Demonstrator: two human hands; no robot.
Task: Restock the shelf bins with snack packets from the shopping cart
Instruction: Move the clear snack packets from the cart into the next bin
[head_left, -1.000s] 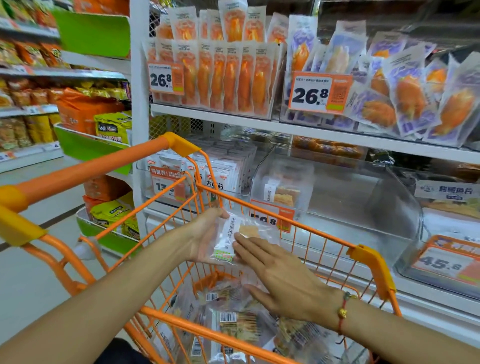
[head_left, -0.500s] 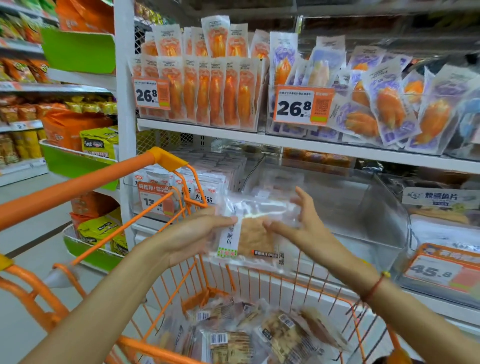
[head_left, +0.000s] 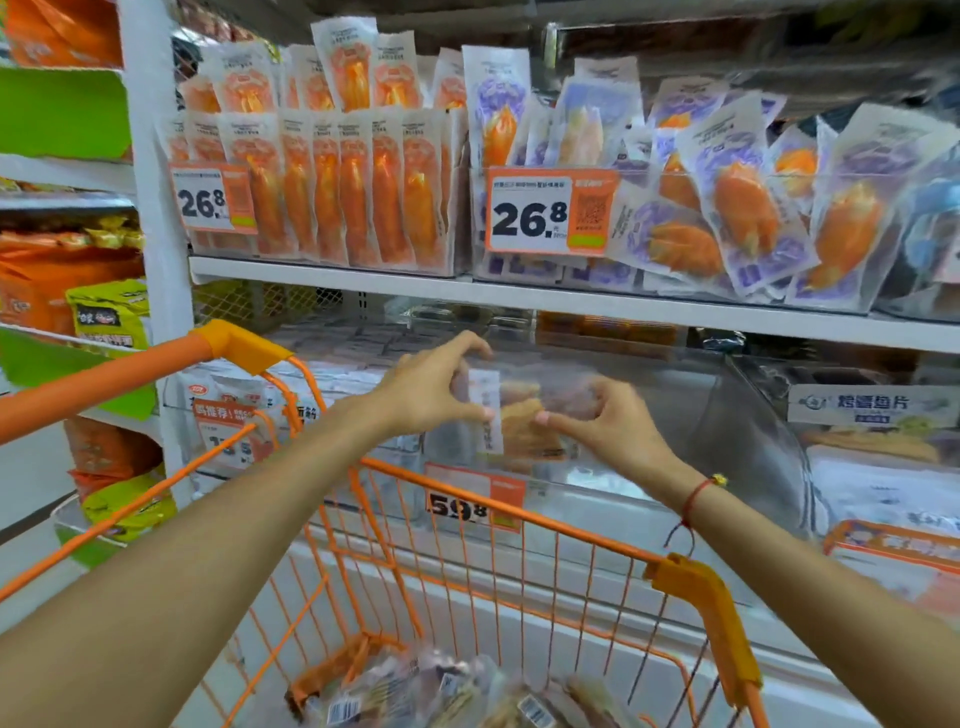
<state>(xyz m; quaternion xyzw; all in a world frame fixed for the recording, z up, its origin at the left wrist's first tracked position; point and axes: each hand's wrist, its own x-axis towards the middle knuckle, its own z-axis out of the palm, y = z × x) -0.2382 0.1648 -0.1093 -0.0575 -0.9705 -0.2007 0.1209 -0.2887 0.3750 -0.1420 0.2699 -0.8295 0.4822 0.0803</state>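
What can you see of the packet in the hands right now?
The packet is clear, glossy plastic with a white printed strip down its left side and a tan, flat snack piece inside. It is held upright over the clear bin, above the cart's far rim. The left hand pinches its left edge, the right hand its right. Motion blur hides the print.

Snack packet (head_left: 524, 415): clear glossy plastic film with a white printed paper-like label strip. Shelf bin (head_left: 691, 415): transparent smooth hard plastic, catching reflections. Shopping cart (head_left: 467, 525): thin metal wire with orange coating, its corner caps (head_left: 711, 618) of matt yellow plastic. Shelf edge (head_left: 519, 296): smooth white painted metal. Price tag (head_left: 550, 210): matt printed card behind a clear sleeve. Wrist cord (head_left: 693, 499): red woven thread with a small gold-coloured bead.
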